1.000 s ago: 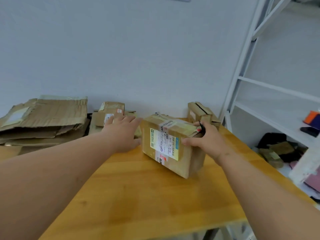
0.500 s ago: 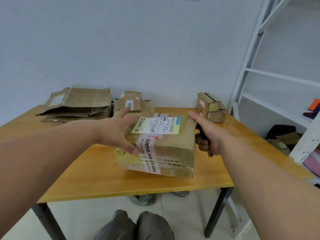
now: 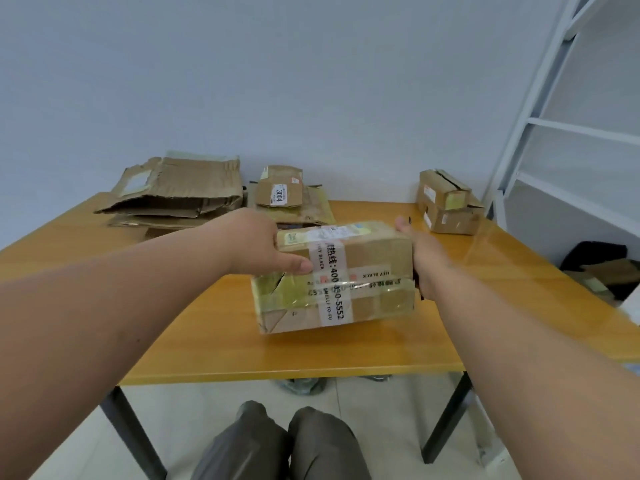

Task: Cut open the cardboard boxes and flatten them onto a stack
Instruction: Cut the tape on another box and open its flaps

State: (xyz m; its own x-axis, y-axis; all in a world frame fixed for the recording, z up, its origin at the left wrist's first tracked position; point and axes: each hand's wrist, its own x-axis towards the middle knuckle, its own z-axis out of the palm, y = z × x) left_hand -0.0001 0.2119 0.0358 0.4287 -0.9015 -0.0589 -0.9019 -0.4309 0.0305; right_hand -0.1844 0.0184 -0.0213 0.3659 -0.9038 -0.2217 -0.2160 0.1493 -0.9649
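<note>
We hold the taped cardboard box (image 3: 332,275) at table (image 3: 398,351) center: left hand (image 3: 258,249) grasps its 9 o'clock end, thumb on front; right hand (image 3: 420,258) grips the 3 o'clock end w/ a dark tool. Flattened cardboard stack (image 3: 176,195) at 10 o'clock.

Tape on held box (image 3: 334,278): "400", "5552", "HEY BLACK", "SMELLY TO-FU"; middle digits blurred.
Label on small box (image 3: 279,192) at back: "3004".
</note>
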